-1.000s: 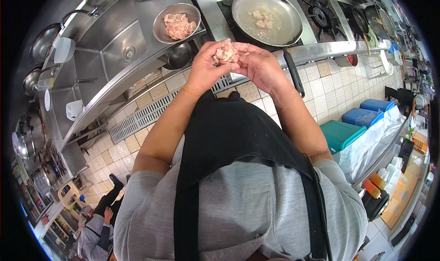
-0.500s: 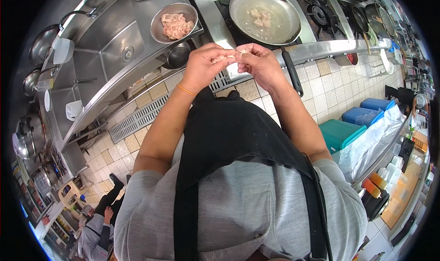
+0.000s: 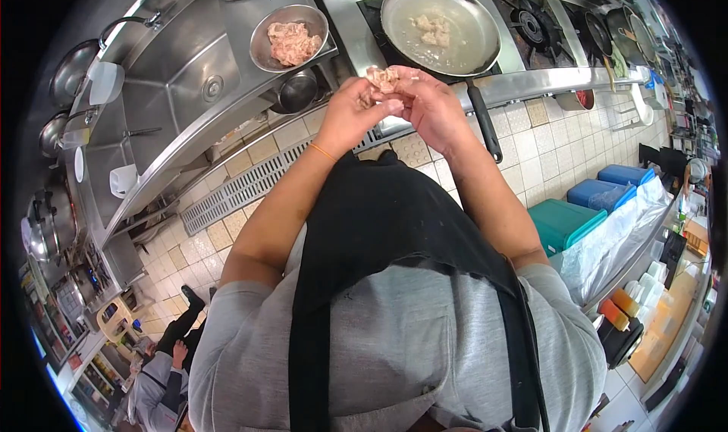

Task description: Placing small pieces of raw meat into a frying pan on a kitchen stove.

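Note:
A piece of raw meat is pinched between my two hands, just in front of the stove's front edge. My left hand has a thin orange band at the wrist and grips the piece from the left. From the right, my right hand closes its fingers on the same piece. Beyond them a wide frying pan rests on a burner, with clear liquid and a clump of pale meat inside. Left of the pan, a metal bowl holds a mound of pink raw meat.
The pan's black handle juts over the stove edge toward me. A steel sink lies left, a bare burner right. Dark pots stand farther right. Lidded bins line the right side. Another person is at lower left.
Both hands have shifted slightly, the left one inward to the right. The meat piece now shows above the fingertips. Bowl and pan stay in place.

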The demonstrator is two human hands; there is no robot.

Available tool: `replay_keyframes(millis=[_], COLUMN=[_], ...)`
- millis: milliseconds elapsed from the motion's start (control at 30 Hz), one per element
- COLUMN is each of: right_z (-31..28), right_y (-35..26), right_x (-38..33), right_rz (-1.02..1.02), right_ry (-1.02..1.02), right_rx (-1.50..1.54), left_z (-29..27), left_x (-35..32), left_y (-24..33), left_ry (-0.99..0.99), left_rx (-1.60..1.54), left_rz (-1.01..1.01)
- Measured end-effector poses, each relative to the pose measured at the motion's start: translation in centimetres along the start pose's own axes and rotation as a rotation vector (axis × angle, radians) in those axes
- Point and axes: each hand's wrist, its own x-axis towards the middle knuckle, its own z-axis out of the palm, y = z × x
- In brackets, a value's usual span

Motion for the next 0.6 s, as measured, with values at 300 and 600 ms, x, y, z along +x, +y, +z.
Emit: replay_keyframes(millis=[300, 600], right_z=[0.2, -0.6], right_y=[0.4, 0.2], right_x=[-0.2, 0.4], right_rz=[-0.016, -0.057], right_ry=[0.085, 0.132], right_rx=[-0.366, -0.282], left_z=[-0.8, -1.6], left_x=[0.7, 0.8], left_y=[1.6, 1.8], left_ry=[0.005, 0.085], left_rx=[0.399, 0.239], left_rz=[0.283, 0.162])
